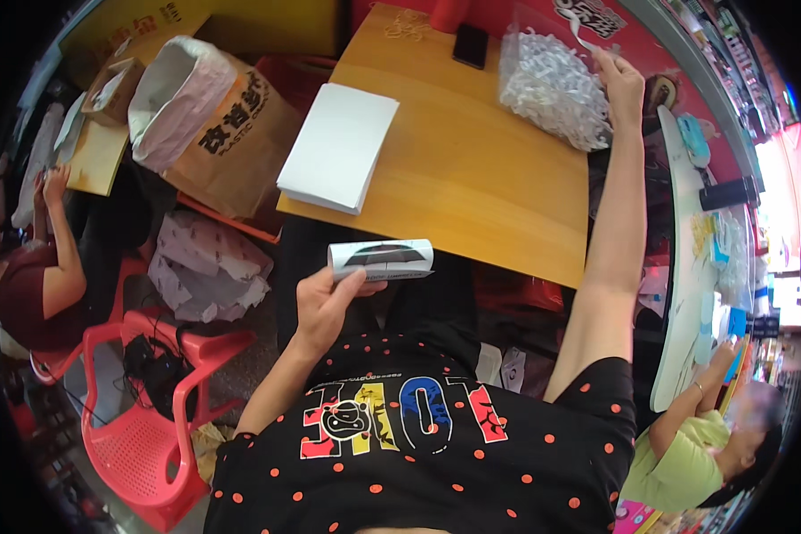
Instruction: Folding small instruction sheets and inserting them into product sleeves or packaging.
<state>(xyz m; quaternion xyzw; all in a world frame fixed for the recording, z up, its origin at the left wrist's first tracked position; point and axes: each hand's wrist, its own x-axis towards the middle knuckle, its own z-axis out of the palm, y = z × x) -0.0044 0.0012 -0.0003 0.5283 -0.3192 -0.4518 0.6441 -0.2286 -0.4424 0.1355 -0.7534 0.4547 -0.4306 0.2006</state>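
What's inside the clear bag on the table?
Lots of pale strips fill the clear bag. The right hand holds a white strip. The top strips cover the bottom, so that part can't be seen.

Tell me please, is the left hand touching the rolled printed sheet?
Touching. The head view shows it: the left hand holds the rolled printed sheet, with its fingers against the roll's lower edge.

Red wall [657, 53], pink chair [142, 445] (with armrests)
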